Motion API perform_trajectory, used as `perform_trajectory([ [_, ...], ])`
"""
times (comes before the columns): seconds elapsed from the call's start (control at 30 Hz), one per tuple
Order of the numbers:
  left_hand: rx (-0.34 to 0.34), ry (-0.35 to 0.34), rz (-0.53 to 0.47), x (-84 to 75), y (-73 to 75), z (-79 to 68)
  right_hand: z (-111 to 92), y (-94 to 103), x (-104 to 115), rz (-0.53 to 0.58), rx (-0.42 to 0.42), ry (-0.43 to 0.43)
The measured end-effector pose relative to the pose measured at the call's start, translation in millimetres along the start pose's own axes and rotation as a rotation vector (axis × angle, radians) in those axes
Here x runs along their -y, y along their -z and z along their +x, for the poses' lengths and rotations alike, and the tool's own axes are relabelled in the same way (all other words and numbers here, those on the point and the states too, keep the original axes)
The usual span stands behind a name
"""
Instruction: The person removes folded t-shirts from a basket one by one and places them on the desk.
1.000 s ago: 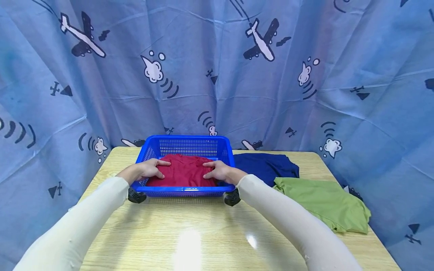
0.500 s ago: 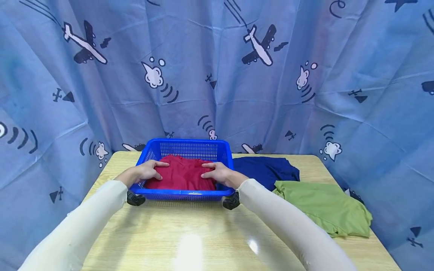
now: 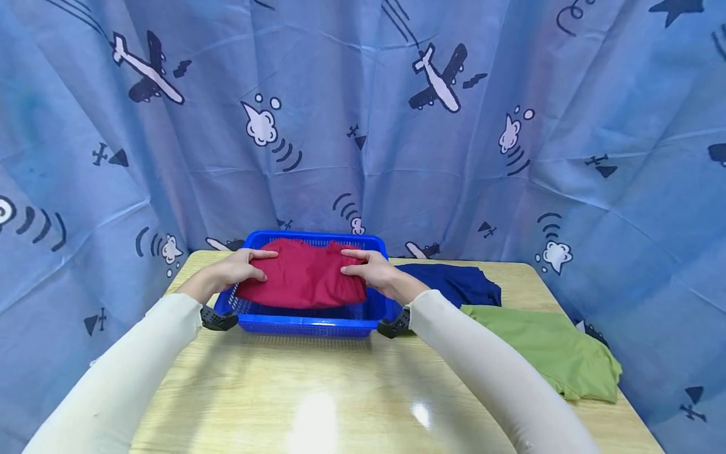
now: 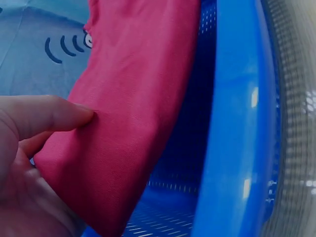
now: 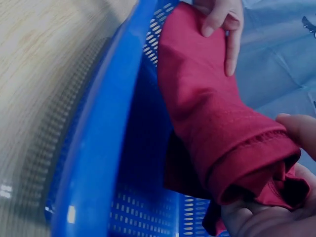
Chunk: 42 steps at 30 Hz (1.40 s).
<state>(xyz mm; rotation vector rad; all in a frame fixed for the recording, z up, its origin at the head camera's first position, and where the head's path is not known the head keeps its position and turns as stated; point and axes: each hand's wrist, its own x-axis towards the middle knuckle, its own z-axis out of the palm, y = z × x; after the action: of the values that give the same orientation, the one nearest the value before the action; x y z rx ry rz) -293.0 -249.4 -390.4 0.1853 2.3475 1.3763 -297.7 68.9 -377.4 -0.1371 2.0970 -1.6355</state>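
A folded red shirt (image 3: 306, 277) is raised inside the blue plastic basket (image 3: 306, 322), its lower edge above the basket floor. My left hand (image 3: 234, 268) pinches its left end, thumb on the near face and the other fingers mostly behind the cloth. At the opposite end my right hand (image 3: 371, 270) grips the shirt, with fingers under the bundle in the right wrist view. There the stitched hem (image 5: 247, 148) and loose inner layers (image 5: 281, 190) of cloth show at that end. Dark perforated basket wall (image 4: 168, 185) shows below the shirt in the left wrist view.
A folded dark blue garment (image 3: 454, 284) lies right of the basket, partly behind my right arm. A folded green garment (image 3: 550, 347) lies nearer on the right side of the wooden table (image 3: 272, 391). A blue airplane-print curtain (image 3: 317, 113) hangs behind the table.
Both hands have lifted the red shirt up from the basket floor; its bottom edge now stands clear of the front rim. Basket and other garments stay in place.
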Motion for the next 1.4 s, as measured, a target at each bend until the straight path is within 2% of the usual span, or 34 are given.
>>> perform_trajectory([
  [0.3, -0.033, -0.057, 0.005, -4.5, 4.4, -11.1, -11, 8.3, 14, 0.037, 0.063, 0.061],
  [0.6, -0.07, -0.091, 0.034, -25.0, 7.4, -19.6, -21, 27.1, 25, 0.08, 0.098, 0.118],
  [0.8, -0.068, -0.116, 0.048, -35.3, 0.1, -23.4, -26, 41.9, 30, 0.088, 0.12, 0.138],
  [1.07, -0.084, -0.144, -0.001, -53.5, -9.0, -23.0, -38, 64.1, 32, 0.07, 0.112, 0.148],
  [1.2, -0.101, -0.163, -0.001, -64.2, -15.8, -22.9, -45, 74.2, 35, 0.069, 0.107, 0.171],
  [1.4, -0.086, -0.198, -0.01, -76.8, -28.4, -18.7, -56, 90.7, 32, 0.088, 0.108, 0.175],
])
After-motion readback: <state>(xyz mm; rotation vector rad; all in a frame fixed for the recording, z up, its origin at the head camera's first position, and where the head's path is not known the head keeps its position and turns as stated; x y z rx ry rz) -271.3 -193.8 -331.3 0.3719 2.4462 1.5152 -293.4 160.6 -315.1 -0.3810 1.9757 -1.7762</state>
